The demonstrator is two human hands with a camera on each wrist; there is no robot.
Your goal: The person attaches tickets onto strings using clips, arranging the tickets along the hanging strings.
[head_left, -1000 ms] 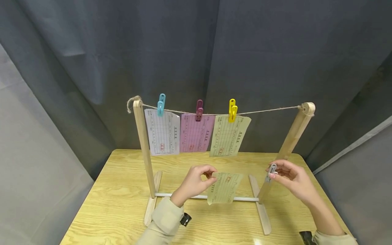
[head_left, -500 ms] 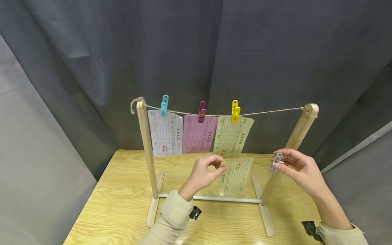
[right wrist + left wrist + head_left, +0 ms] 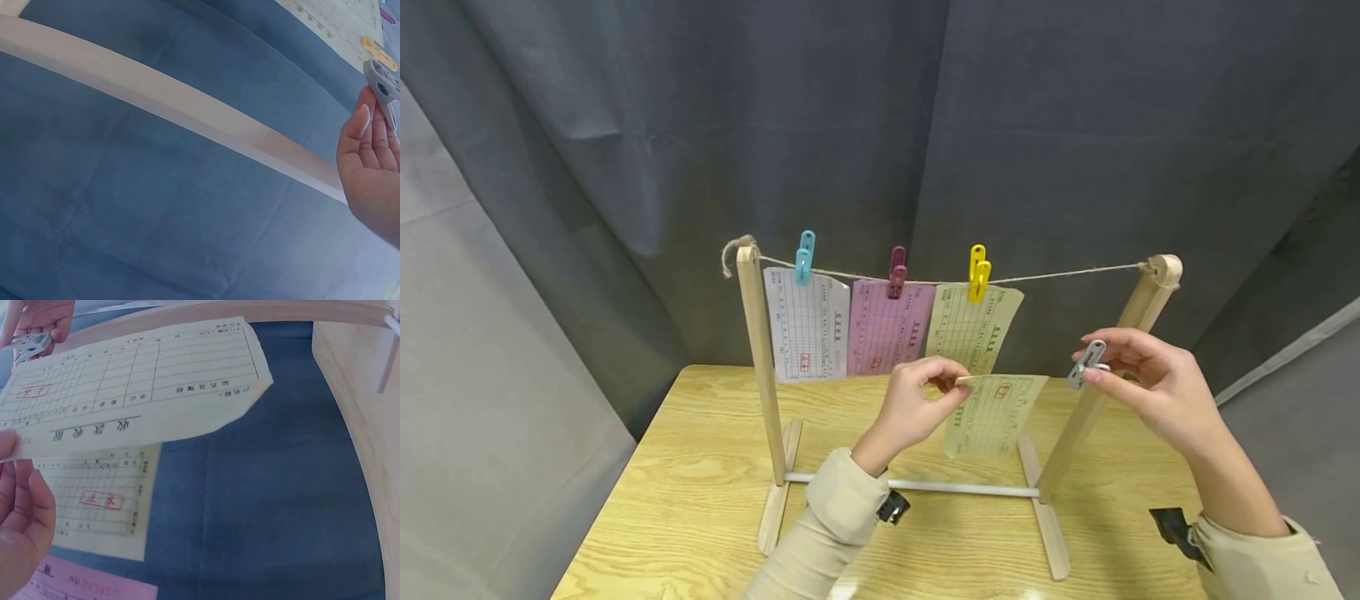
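My left hand (image 3: 922,400) pinches a loose pale yellow receipt slip (image 3: 996,417) by its upper left corner; the slip hangs in front of the rack. In the left wrist view its printed lines and red stamp appear upside down. My right hand (image 3: 1157,383) holds a grey clothespin (image 3: 1086,364) between thumb and fingers, beside the right post. Behind, a twine line (image 3: 1060,273) carries a white slip (image 3: 808,325) under a blue clothespin (image 3: 805,258), a pink slip (image 3: 887,325) under a purple clothespin (image 3: 897,273), and a yellow slip (image 3: 973,321) under a yellow clothespin (image 3: 978,275).
Wooden posts, a left post (image 3: 756,358) and a right post (image 3: 1138,308), hold the twine. A white crossbar (image 3: 962,487) joins them low down. The rack stands on a wood-grain table (image 3: 655,483) before a dark grey curtain (image 3: 775,125).
My left hand has raised the loose slip and carried it rightward, its top overlapping the hung yellow slip. My right hand has lifted the grey clothespin higher along the right post.
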